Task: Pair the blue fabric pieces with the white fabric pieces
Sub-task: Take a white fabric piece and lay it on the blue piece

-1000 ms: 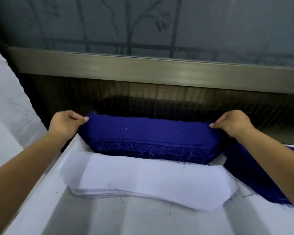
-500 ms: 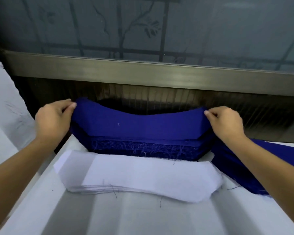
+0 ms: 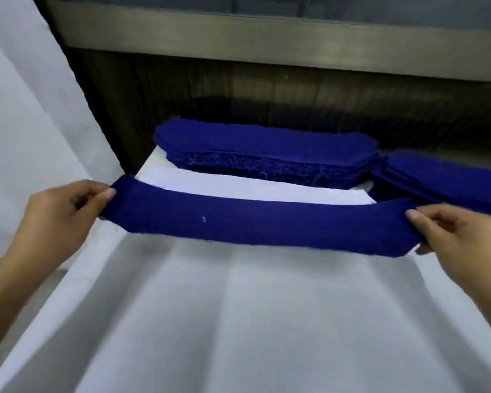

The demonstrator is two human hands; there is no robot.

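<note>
White-draped tabletop (image 3: 267, 321) below window ledge (image 3: 267, 38). Holding one blue piece (image 3: 261, 222) just in front of blue stack (image 3: 267, 143), over white stack (image 3: 238, 185), left grip (image 3: 60, 214) and right grip (image 3: 459, 239) pinching its ends. No pair laid yet; likely nearly all left.

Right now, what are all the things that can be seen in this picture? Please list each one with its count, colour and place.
blue fabric piece: one, dark blue, held stretched above the table
blue stack: one, dark blue, far table edge
second blue pile: one, dark blue, right of the blue stack
white fabric stack: one, white, before the blue stack, partly hidden
white table cover: one, white, over the table
white sheet: one, white, far left
metal rail: one, grey-brown, across the top
dark panel: one, dark brown, under the metal rail
left hand: pinches the piece's left end
right hand: pinches its right end
</note>
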